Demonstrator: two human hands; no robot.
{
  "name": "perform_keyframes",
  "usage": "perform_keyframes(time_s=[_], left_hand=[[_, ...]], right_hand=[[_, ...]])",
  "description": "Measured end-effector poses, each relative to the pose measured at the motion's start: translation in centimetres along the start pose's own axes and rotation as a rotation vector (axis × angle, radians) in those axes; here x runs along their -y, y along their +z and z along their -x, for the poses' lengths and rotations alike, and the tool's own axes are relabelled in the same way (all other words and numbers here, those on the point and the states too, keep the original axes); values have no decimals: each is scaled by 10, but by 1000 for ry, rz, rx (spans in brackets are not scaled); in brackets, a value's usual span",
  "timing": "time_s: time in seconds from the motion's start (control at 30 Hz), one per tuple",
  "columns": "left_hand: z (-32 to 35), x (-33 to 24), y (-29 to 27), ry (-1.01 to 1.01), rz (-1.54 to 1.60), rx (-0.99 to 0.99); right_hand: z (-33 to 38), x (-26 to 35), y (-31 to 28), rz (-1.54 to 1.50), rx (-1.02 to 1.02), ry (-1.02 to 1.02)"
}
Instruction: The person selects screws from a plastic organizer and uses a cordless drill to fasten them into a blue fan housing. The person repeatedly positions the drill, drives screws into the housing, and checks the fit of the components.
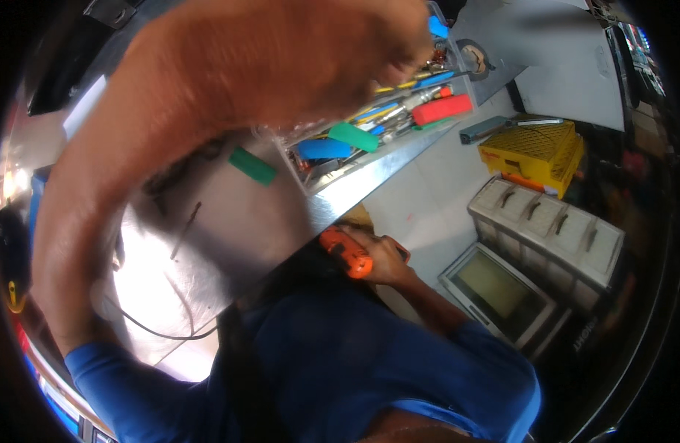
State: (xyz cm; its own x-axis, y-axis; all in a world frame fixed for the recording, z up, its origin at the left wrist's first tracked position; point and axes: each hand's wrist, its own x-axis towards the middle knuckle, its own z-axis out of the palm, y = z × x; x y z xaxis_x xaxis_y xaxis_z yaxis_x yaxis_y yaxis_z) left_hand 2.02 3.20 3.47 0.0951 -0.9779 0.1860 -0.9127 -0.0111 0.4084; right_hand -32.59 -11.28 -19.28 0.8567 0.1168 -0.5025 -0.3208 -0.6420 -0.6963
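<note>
My left arm sweeps up across the view, and my left hand is close to the camera over the top of a clear tray. Its fingers are blurred and partly out of frame, so their hold is hidden. By the bench edge, low in front of my body, my right hand is closed around an orange and black cordless drill. The tray is packed with tools and bits, some with blue handles, green handles and a red handle. A green piece lies beside it on the metal bench.
To the right stand a yellow case, a pale drawer-like box and a framed screen device. A roll of tape sits past the tray. A thin dark cable runs along the bench at lower left.
</note>
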Motion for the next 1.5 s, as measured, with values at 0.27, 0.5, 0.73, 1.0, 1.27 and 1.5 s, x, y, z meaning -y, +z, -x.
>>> perform_keyframes(time_s=[0.27,0.5,0.73,1.0,1.27,1.5], left_hand=[[-10,-7,93,38,-234,-374],[-8,-32,77,-177,-355,-91],[-10,-21,76,-166,-214,-112],[-40,-38,65,-447,-274,26],[-34,-27,60,-490,-37,108],[12,-16,38,-401,408,-312]], right_hand=[[0,5,6,-7,-7,-1],[9,4,10,-19,-46,-70],[14,-8,22,-55,-82,-133],[13,-8,25,-70,-89,-183],[13,-9,25,-63,-84,-204],[10,-9,27,-35,-50,-274]])
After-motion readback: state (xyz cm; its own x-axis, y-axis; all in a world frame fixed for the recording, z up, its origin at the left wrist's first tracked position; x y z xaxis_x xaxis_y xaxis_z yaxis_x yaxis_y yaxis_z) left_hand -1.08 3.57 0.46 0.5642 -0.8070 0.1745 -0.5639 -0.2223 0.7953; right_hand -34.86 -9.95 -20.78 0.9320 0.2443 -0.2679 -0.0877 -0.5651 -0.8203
